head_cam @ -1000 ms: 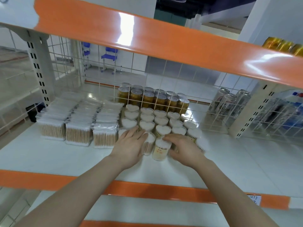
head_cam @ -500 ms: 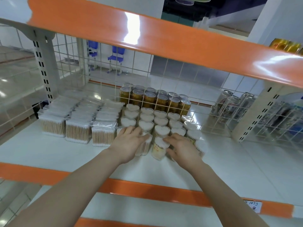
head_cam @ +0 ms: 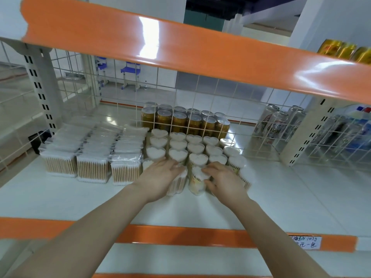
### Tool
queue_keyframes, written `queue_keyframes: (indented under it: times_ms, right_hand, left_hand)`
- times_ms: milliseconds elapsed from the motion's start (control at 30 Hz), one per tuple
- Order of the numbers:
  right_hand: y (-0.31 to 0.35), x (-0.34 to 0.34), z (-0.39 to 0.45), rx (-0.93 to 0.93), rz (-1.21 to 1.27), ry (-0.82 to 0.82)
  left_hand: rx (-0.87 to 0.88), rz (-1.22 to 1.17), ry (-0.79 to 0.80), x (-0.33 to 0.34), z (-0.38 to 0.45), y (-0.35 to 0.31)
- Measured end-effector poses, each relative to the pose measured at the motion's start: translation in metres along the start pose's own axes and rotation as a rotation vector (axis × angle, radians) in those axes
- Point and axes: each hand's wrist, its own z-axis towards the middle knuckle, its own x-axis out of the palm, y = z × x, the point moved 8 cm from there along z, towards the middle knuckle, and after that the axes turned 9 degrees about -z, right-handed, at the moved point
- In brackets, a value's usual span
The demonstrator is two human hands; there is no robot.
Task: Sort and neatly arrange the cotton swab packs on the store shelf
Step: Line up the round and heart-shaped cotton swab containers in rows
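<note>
The white metal store shelf [head_cam: 281,197] with an orange front edge carried the cotton swab stock in two groups. At 9 o'clock from the hands stood the clear rectangular packs of wooden-stemmed cotton swabs [head_cam: 92,157], set in three rows running front to back, sides touching. Just beside them, at 12 o'clock from the hands, stood the clear heart-topped tubs of cotton swabs [head_cam: 195,149], upright in close rows, with round-topped tubs along their 3 o'clock edge. The left hand [head_cam: 160,177] lay with fingers extended and lightly spread over the front of this group, its palm against a tilted front tub of wooden-stemmed swabs [head_cam: 177,182]; the fingers were not curled round it. The right hand [head_cam: 222,180] gripped the yellow-labelled front tub [head_cam: 197,182], fingertips curled over its white top and thumb against its side. The two front tubs stood just beside each other, between the hands. Beyond the white wire mesh back panel [head_cam: 210,93], at 12 o'clock, stood a block of gold metal cans [head_cam: 184,121]; at 2 o'clock stood silver printed cans [head_cam: 279,123]. A handwritten white price label [head_cam: 305,242] sat on the orange edge at 4 o'clock.
</note>
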Motion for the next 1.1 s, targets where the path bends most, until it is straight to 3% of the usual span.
queue_keyframes:
  times_ms: [167,333,400,500,733,967,1100]
  right_hand:
    - [0.001,0.0,0.0,0.004,-0.023,0.015]
    - [0.002,0.001,0.002,0.008,-0.026,0.017]
    - [0.003,0.001,0.002,0.011,-0.021,0.013]
    - [0.004,-0.001,0.002,0.02,-0.026,0.011]
    - [0.002,0.0,0.0,0.037,-0.016,-0.007]
    - [0.002,-0.001,0.0,0.018,-0.001,-0.02]
    - [0.004,-0.002,0.001,-0.01,0.001,-0.018]
  left_hand:
    - [0.023,0.072,0.018,-0.003,-0.002,-0.005]
    - [0.057,0.209,-0.109,-0.008,-0.006,-0.014]
    - [0.051,0.19,-0.151,-0.006,-0.006,-0.015]
    - [0.005,0.09,-0.086,-0.008,-0.007,-0.021]
    - [-0.116,0.084,-0.228,-0.01,-0.007,-0.018]
    - [0.031,0.206,-0.393,-0.019,-0.017,-0.017]
    - [0.129,0.195,-0.31,-0.012,-0.018,-0.003]
